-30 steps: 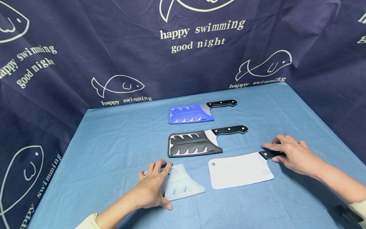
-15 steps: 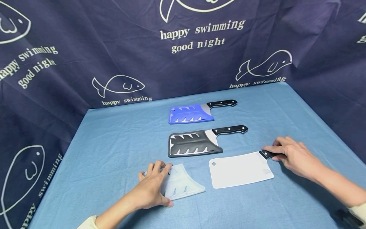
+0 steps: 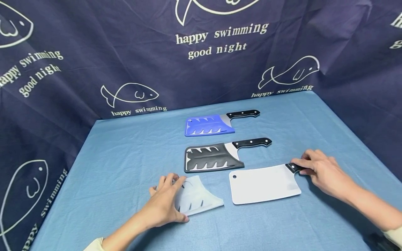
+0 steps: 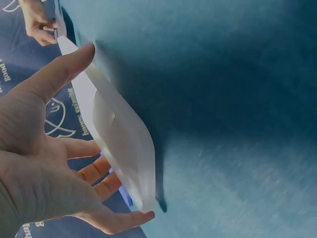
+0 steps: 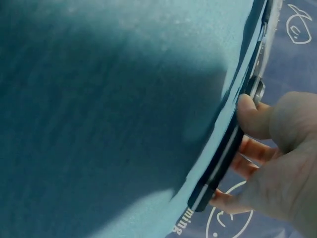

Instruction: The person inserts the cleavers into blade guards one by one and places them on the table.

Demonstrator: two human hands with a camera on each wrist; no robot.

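My left hand (image 3: 164, 204) grips the closed end of a translucent white blade sheath (image 3: 199, 196), thumb on its near edge and fingers on its far edge. In the left wrist view the sheath (image 4: 121, 131) stands off the cloth at that end, its shadow beneath. With my right hand (image 3: 323, 170) I pinch the black handle (image 3: 293, 167) of a bare cleaver (image 3: 265, 184). Its wide blade faces left, toward the sheath's open end, a small gap between them. In the right wrist view the handle (image 5: 218, 166) shows edge-on between thumb and fingers, close over the cloth.
Behind lie two more cleavers with black handles, one in a black sheath (image 3: 213, 157), the other in a blue sheath (image 3: 208, 124). All rest on a blue cloth-covered table (image 3: 132, 146). A dark blue printed curtain (image 3: 207, 76) hangs along the back and sides.
My right fingers have closed on the cleaver's handle and its blade has tilted up slightly. The sheath has risen a little in my left hand. The two sheathed cleavers stay put.
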